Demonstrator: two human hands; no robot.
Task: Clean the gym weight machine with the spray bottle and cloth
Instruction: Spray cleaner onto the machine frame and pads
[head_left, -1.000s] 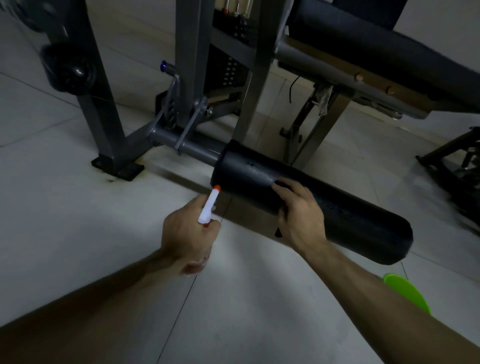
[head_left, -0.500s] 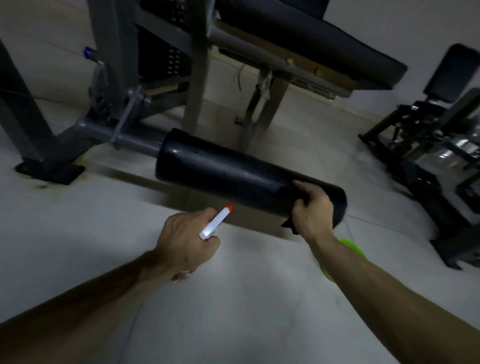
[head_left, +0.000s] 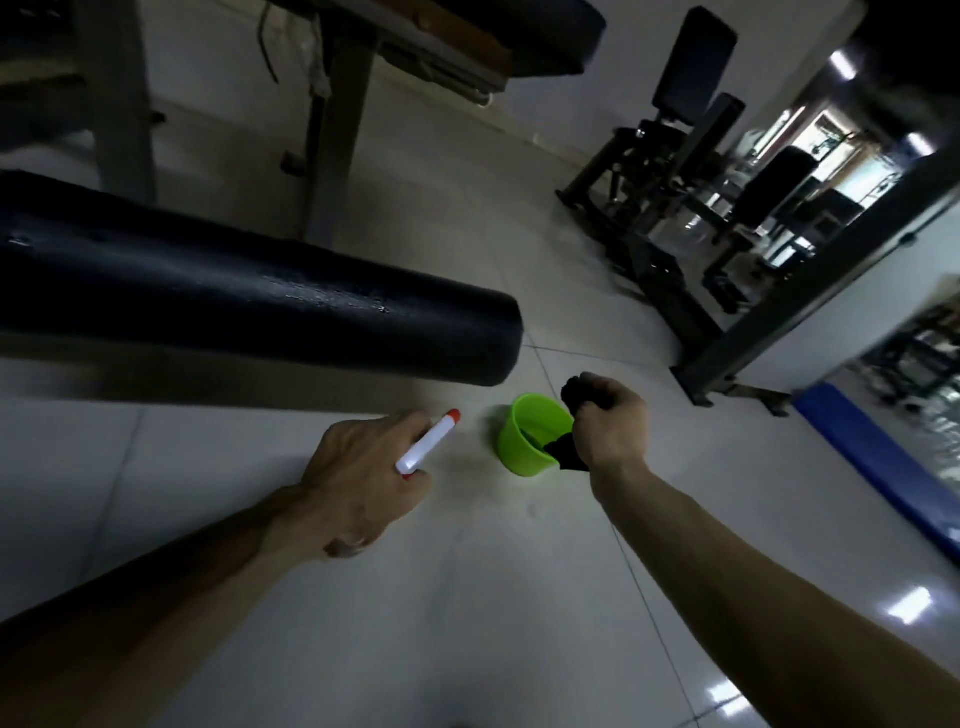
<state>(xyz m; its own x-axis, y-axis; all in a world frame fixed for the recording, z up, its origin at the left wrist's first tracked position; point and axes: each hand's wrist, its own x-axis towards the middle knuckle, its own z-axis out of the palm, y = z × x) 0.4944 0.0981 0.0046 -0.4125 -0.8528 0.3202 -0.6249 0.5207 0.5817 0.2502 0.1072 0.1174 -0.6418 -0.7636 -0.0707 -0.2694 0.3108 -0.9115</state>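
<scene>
The machine's black foam roller pad (head_left: 249, 306) runs in from the left, its surface showing wet specks near its free end. My left hand (head_left: 358, 478) grips the spray bottle (head_left: 428, 441); only its white nozzle with an orange tip shows above my fist, below the pad's end. My right hand (head_left: 610, 426) holds the bunched black cloth (head_left: 582, 392) just over the right rim of a green cup (head_left: 524, 447) standing on the floor. Part of the cloth hangs below my fist against the cup.
Grey steel legs (head_left: 337, 119) of the machine and a padded bench (head_left: 467, 36) stand behind the roller. Other black gym machines (head_left: 675, 171) and a dark frame post (head_left: 810, 312) fill the right side. A blue mat (head_left: 878, 467) lies at far right on pale floor tiles.
My right hand has left the end of the roller pad and come down with the cloth to the green cup. My view has swung right. The left hand keeps the bottle.
</scene>
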